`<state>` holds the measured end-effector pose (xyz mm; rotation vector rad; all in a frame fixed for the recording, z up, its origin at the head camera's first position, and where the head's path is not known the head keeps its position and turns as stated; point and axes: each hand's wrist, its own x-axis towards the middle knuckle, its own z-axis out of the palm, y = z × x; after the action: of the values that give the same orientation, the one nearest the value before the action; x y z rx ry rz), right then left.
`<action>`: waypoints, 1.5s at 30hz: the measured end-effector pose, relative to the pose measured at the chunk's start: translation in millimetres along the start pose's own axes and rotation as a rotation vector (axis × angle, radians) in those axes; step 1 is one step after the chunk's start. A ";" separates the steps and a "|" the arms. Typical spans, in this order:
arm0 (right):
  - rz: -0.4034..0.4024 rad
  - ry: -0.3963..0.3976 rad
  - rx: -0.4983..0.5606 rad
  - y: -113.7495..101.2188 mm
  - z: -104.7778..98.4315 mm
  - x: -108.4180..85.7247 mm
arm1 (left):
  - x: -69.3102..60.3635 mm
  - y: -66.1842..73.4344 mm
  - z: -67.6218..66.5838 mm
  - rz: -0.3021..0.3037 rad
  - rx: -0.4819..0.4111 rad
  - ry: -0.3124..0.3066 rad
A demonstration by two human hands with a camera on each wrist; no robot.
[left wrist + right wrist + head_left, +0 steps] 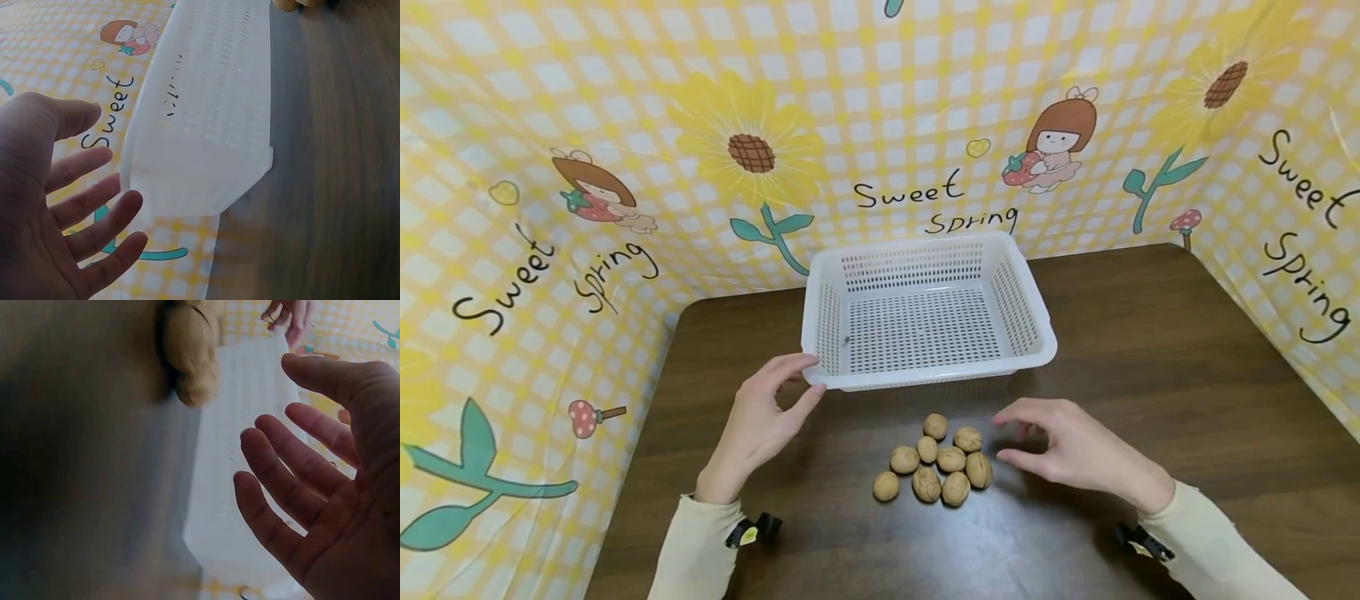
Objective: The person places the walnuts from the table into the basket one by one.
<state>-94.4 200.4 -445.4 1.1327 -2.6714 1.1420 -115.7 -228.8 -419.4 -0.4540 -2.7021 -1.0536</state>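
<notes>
A white perforated plastic basket (925, 375) stands toward the back of the table, with bare mesh at its bottom. At its front left corner is my left hand (763, 417), fingers loosely bent around the rim. The left wrist view shows those fingers spread, the thumb apart from the rim; whether a fingertip touches it I cannot tell. Several brown walnuts (951, 459) lie in a loose cluster in front of the basket. Just right of them hovers my right hand (1067, 446), its thumb and fingers parted with nothing between them, as the right wrist view also shows.
The dark wooden table (1150, 350) reaches out on both sides of the basket. A yellow checked cloth (895, 108) with flowers and lettering hangs behind and along both sides, close to the basket's back rim.
</notes>
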 end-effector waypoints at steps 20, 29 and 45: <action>0.042 -0.159 -0.024 4.1 36.5 -1.6 | 5.7 5.3 18.6 -0.008 -0.032 0.037; 0.049 -0.187 -0.040 4.1 36.4 -1.8 | 5.9 6.0 20.0 -0.023 -0.039 0.035; -0.021 -0.201 -0.062 -12.2 -9.6 26.2 | 6.7 3.8 21.7 -0.029 -0.054 0.037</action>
<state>-108.3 184.6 -423.3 1.3277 -2.8109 0.9828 -122.3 -209.9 -430.7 -0.4010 -2.6616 -1.1334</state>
